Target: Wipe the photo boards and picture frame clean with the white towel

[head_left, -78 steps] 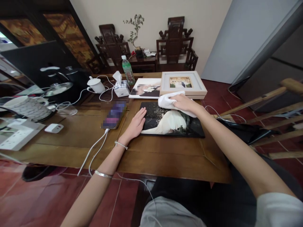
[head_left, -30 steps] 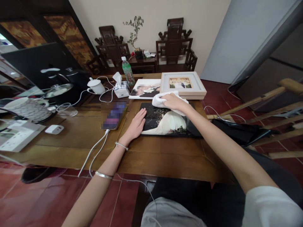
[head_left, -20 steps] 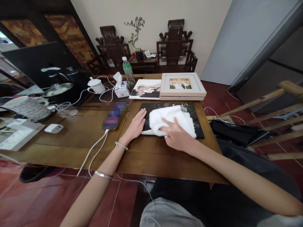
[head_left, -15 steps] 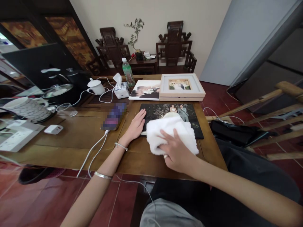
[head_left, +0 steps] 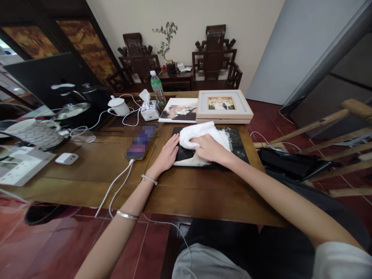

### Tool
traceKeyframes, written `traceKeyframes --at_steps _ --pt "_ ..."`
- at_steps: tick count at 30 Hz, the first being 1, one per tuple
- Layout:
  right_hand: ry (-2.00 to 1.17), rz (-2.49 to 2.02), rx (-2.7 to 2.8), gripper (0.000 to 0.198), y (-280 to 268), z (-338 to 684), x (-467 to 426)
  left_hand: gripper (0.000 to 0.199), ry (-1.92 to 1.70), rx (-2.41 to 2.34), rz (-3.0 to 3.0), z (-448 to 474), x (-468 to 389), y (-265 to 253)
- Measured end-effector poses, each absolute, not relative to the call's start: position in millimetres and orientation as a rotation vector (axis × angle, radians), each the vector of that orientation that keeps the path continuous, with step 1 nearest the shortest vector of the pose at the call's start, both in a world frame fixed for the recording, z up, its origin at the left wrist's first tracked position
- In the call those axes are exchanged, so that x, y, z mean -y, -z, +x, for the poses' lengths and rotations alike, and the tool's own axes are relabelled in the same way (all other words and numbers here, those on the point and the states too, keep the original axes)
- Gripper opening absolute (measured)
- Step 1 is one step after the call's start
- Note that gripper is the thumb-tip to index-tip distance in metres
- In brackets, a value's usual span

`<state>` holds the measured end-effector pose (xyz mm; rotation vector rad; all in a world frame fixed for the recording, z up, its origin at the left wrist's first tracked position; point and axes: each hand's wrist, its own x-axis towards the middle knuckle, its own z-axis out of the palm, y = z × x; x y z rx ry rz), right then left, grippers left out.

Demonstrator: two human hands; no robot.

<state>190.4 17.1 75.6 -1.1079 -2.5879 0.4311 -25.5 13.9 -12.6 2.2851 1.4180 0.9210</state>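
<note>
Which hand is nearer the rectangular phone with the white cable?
Left. The left hand is beside the phone, at the left edge of the dark rectangular photo panel; the right hand is farther right, holding the fluffy white cloth.

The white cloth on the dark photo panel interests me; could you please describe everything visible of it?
The white cloth looks plain, soft and fluffy, like towelling. It lies bunched and folded over on the dark photo panel, covering part of its image. The right hand is on its near side; whether gripping or only pressing is unclear.
</note>
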Motion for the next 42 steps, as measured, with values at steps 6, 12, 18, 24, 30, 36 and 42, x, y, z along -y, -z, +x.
traceKeyframes --at_steps 6,12,18,24,30,36,42 --pt "-0.350 -1.186 2.587 0.038 -85.9 171.7 -77.8 0.049 -0.931 -1.421 2.280 -26.6 -13.8 13.3" --pt "-0.324 -1.258 2.606 0.035 -92.5 165.3 -87.0 0.049 -0.948 -1.418 2.271 -26.0 -13.8 13.4" --pt "-0.271 -1.233 2.583 0.046 -66.2 170.7 -20.9 0.050 -0.943 -1.430 2.235 -24.4 -12.2 10.4" --pt "-0.367 -1.070 2.659 0.041 -60.8 185.8 52.5 0.051 -0.958 -1.424 2.205 -24.8 -10.2 7.0" --pt "-0.544 -0.966 2.715 0.038 -68.3 198.9 100.0 0.049 -0.983 -1.421 2.219 -23.9 -10.5 9.0" --pt "-0.519 -1.030 2.679 0.036 -72.7 199.7 78.9 0.049 -0.946 -1.421 2.247 -24.6 -10.7 7.9" --pt "-0.476 -1.181 2.574 0.041 -80.7 192.5 8.5 0.050 -0.922 -1.416 2.271 -26.8 -13.4 10.3"
